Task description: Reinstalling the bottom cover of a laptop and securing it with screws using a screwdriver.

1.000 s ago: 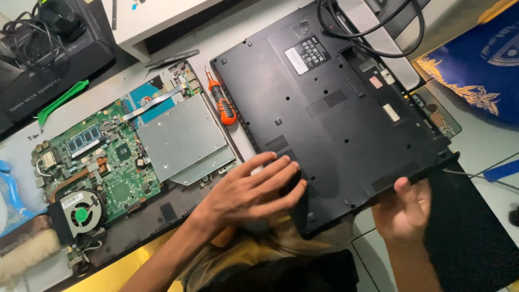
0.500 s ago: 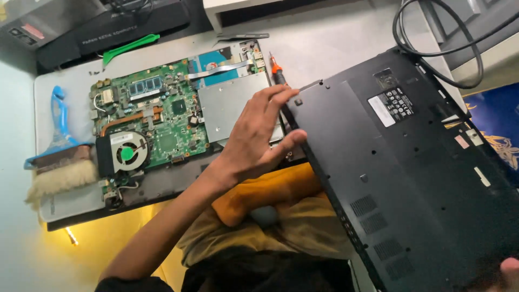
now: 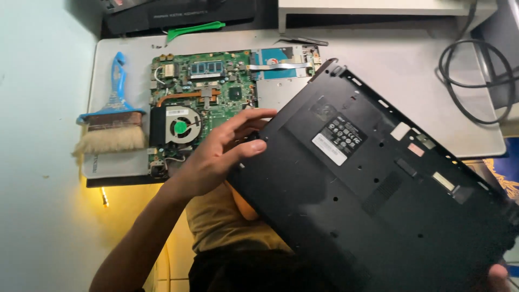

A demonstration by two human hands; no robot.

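— White table [image 3: 389, 70] under everything, pale wall on the left. Where is the cover?

— One black laptop bottom cover [image 3: 378, 200], over my lap and the table's near edge, its long axis running from far left to near right. My left hand [image 3: 216, 157] has its fingers [image 3: 250, 147] spread along the left edge. My right hand [image 3: 500, 277] barely shows at the near right corner; I cannot tell its grip.

— And beyond?

— One bare motherboard [image 3: 205, 103] with one fan [image 3: 181, 127], one blue-handled brush [image 3: 112, 121], one green pry tool [image 3: 194, 30], one coiled black cable [image 3: 476, 81].
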